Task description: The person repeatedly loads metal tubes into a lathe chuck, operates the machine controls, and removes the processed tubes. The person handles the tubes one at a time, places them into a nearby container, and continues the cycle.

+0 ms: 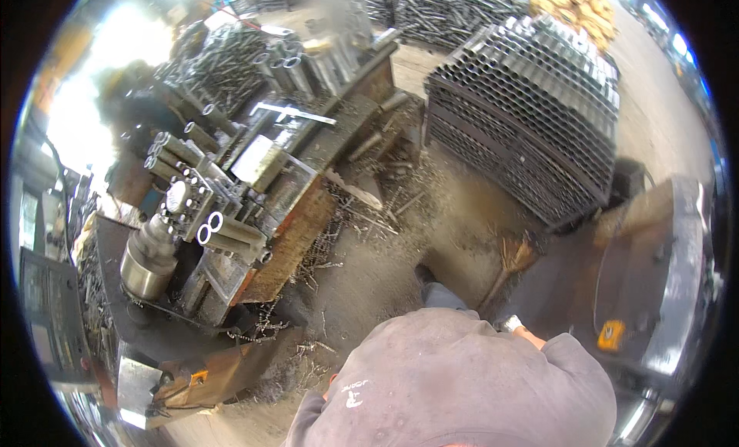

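Note:
My right hand (508,322), in a white glove, shows beyond my sleeve beside a grey metal machine panel (562,285). It is small and partly hidden by my arm, so its fingers cannot be made out. A broom (516,254) with tan bristles is close by, its handle slanting down toward my body; whether my hand touches it I cannot tell. My left hand is not seen; my grey shirt covers that side. To the left is a machine with a round steel chuck (146,266) and a tool block (181,197). Two short tubes (231,233) lie next to it.
A vernier caliper (296,113) lies on the machine bed, near a pale block (259,162). Upright tubes (296,73) stand farther along. A dark crate (523,123) holds stacked tubes. Curled metal chips (323,254) litter the floor. Yellow switch boxes (611,335) sit on panels.

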{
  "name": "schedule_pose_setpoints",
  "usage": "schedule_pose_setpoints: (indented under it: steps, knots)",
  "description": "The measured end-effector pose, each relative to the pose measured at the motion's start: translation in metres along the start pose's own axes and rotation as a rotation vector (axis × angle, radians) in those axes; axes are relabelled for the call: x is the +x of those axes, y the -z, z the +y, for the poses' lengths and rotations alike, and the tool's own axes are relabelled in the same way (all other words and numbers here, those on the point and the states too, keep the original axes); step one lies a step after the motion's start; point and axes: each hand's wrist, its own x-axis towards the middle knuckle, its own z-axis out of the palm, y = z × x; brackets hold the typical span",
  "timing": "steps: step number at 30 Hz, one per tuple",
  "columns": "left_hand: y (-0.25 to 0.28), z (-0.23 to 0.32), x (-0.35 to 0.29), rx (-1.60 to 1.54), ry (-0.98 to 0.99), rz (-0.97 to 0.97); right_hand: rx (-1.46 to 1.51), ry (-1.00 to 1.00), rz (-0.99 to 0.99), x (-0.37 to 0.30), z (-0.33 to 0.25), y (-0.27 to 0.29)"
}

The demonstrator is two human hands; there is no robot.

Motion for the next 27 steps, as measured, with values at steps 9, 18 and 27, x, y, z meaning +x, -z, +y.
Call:
schedule_pose_setpoints:
  steps: [9,18,27]
  knots:
    - [0.092,0.211,-0.046,-0.289,-0.263,0.427,0.999,-0.113,0.068,0.161,0.080,0.271]
    - [0.156,0.102,-0.041,-1.256,-0.174,0.572,0.042,0.305,0.320,0.271,0.016,0.375]
    - [0.242,-0.123,-0.072,-1.376,0.503,1.690,0.655,-0.096,0.730,0.276,-0.104,0.455]
